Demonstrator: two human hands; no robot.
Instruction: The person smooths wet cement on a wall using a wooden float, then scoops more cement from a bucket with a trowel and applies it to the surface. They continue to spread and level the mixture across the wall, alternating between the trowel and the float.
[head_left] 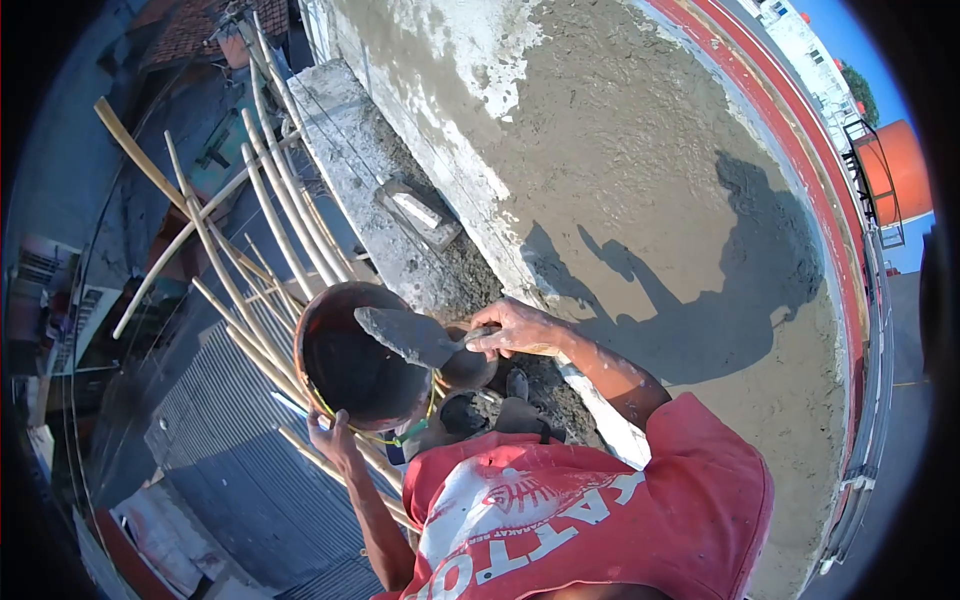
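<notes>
My right hand [515, 328] is closed round the handle of a trowel [405, 335]. The grey, mortar-coated blade reaches over the mouth of a dark bucket [312, 335]. My left hand [338, 440] grips that bucket at its lower edge, holding it tilted so its dark inside shows. Whether mortar lies deep inside is too dark to tell. Beneath the trowel handle sits a brown rounded container [472, 370], partly hidden by the hand. A plastering float [418, 213] rests on the rough ledge, beyond both hands.
A wall [640, 130] with wet grey plaster and white patches rises on the right, crossed by my shadow. Bamboo poles [270, 215] stand on the left above a corrugated roof [225, 440]. The narrow ledge [345, 120] drops off on that side. Another container [470, 412] stands near my feet.
</notes>
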